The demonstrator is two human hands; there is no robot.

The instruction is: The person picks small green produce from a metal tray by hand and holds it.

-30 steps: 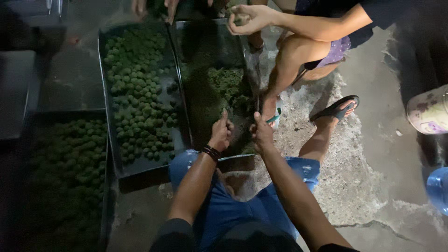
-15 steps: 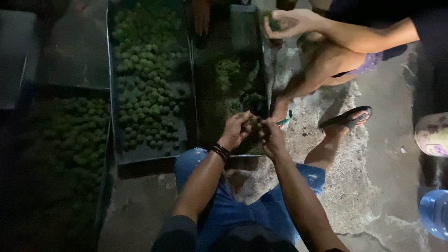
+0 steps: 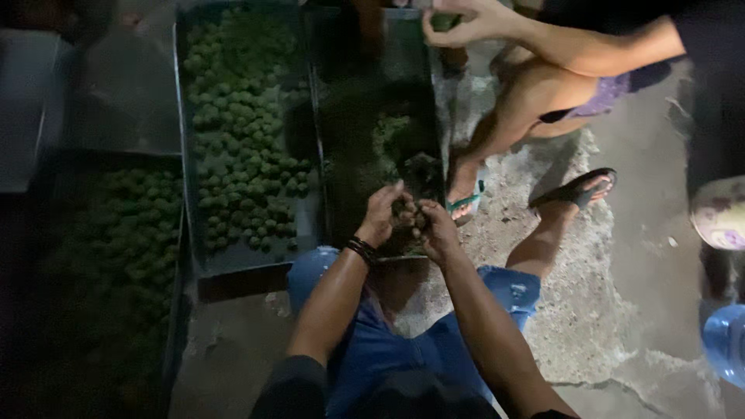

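My left hand (image 3: 382, 214) and my right hand (image 3: 434, 226) meet over the near end of a dark metal tray (image 3: 335, 194), fingers closed together on a small dark lump of green mixture (image 3: 407, 209). A black band circles my left wrist. More of the green mixture (image 3: 388, 136) lies in a loose heap farther up that tray. To the left, a second tray (image 3: 306, 229) holds several small green balls (image 3: 240, 155) in rows.
A third tray of green balls (image 3: 116, 225) lies in shadow at the left. Another person's hand (image 3: 466, 22) holds something green at the top; their sandalled feet (image 3: 578, 190) rest on the rough concrete floor. A blue container (image 3: 725, 341) stands at the right edge.
My two hands have come together from slightly apart and now pinch the lump between them. The view has shifted right and down; the other person's hand stays raised at the top.
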